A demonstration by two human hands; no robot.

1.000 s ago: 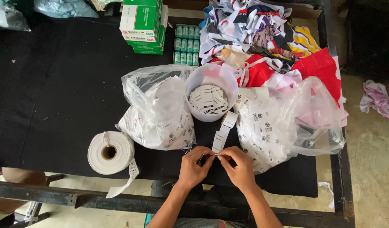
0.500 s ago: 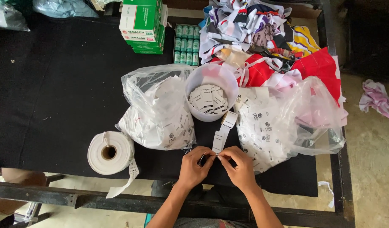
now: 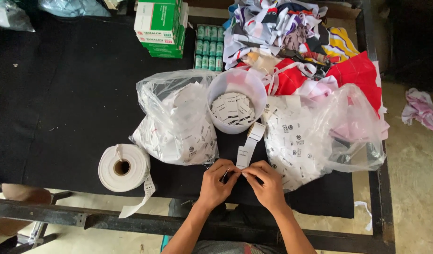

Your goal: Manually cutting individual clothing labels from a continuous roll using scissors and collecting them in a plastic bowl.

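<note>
White label strip (image 3: 248, 146) runs from the fingertips up toward the white tub (image 3: 236, 99), lying on the black surface (image 3: 61, 103) near its front edge. Left hand (image 3: 216, 182) and right hand (image 3: 267, 181) meet at the strip's lower end, both pinched shut on it, fingertips touching. Tub holds loose white tags. Clear bag of labels (image 3: 174, 124) just left of tub; second clear bag (image 3: 315, 136) just right. White tape roll (image 3: 123, 167) lies well left of the hands. Fabric pile (image 3: 296, 42) behind.

Head camera, steep downward view over black table (image 3: 61, 94), close.
</note>
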